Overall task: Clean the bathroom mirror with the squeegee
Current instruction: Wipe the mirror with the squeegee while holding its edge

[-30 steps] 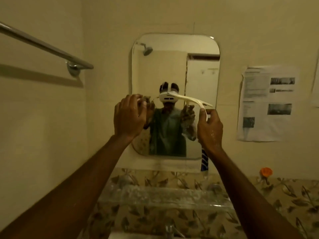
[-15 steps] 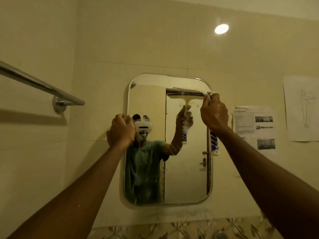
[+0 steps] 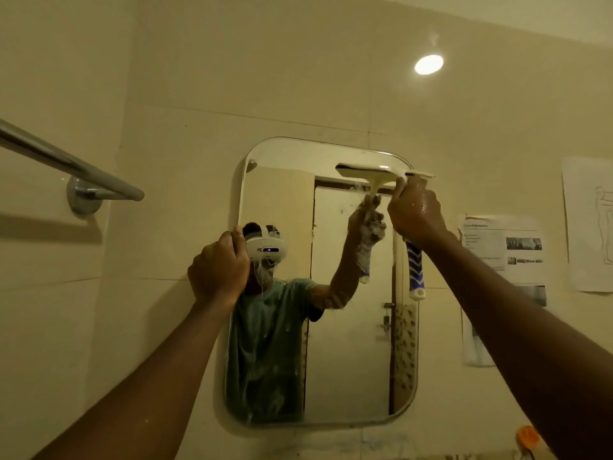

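The rounded bathroom mirror (image 3: 348, 360) hangs on the tiled wall straight ahead, with soapy streaks on its glass. My wet right hand (image 3: 416, 210) is closed around the squeegee (image 3: 415, 270). Its white head lies against the mirror's top right corner, and its blue and white handle hangs below my fist. The glass shows the head's reflection further left. My left hand (image 3: 217, 270) is curled around the mirror's left edge at mid height, thumb on the rim.
A chrome towel bar (image 3: 66, 164) sticks out from the left wall at hand height. Printed sheets (image 3: 504, 247) are stuck to the wall right of the mirror. An orange object (image 3: 527, 436) sits low right, and a round ceiling light (image 3: 429, 64) glows above.
My right hand has lifted the squeegee from the middle of the mirror to its top right corner. My view has tilted upward. My left hand has stayed on the left edge.
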Demonstrator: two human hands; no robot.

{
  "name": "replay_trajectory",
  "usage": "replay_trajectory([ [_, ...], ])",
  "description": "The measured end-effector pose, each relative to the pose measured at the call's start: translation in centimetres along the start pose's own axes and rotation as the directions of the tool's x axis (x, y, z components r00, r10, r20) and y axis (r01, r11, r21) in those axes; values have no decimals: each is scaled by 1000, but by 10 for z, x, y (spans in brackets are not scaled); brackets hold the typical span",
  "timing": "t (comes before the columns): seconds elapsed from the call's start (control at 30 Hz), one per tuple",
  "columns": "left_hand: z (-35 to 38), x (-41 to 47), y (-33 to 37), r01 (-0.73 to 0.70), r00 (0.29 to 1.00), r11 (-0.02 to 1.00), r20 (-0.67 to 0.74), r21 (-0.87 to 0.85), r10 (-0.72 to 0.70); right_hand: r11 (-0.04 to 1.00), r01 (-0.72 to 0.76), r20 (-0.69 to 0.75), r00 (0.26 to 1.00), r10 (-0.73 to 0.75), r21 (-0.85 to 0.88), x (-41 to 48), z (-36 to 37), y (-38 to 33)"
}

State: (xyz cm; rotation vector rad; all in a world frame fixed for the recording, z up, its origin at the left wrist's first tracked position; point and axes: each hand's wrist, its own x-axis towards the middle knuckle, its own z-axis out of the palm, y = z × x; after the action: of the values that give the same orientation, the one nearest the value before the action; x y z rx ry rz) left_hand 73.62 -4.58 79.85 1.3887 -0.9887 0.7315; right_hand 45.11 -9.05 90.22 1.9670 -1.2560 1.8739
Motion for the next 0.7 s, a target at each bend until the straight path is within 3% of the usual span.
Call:
replay_trajectory([
  [0.13, 3, 0, -1, -36, 998, 999, -41, 19, 37, 999, -21, 83, 996, 18, 38, -63, 10, 33],
  [0.27, 5, -1, -7, -119, 991, 991, -56, 66, 122, 994, -91, 186, 978, 99, -53, -115, 9, 48],
  [0.4, 5, -2, -2, -72, 992, 996, -101, 58, 78, 992, -123, 170, 977, 126, -28, -71, -19, 15],
  [0.57, 6, -3, -1, -18, 992, 1000, -127, 21, 20, 987, -79, 129, 987, 97, -140, 10, -40, -30],
  [0.7, 6, -2, -1, 13, 994, 1000, -108, -4, -13, 977, -113, 168, 975, 144, -181, -3, -33, -21],
])
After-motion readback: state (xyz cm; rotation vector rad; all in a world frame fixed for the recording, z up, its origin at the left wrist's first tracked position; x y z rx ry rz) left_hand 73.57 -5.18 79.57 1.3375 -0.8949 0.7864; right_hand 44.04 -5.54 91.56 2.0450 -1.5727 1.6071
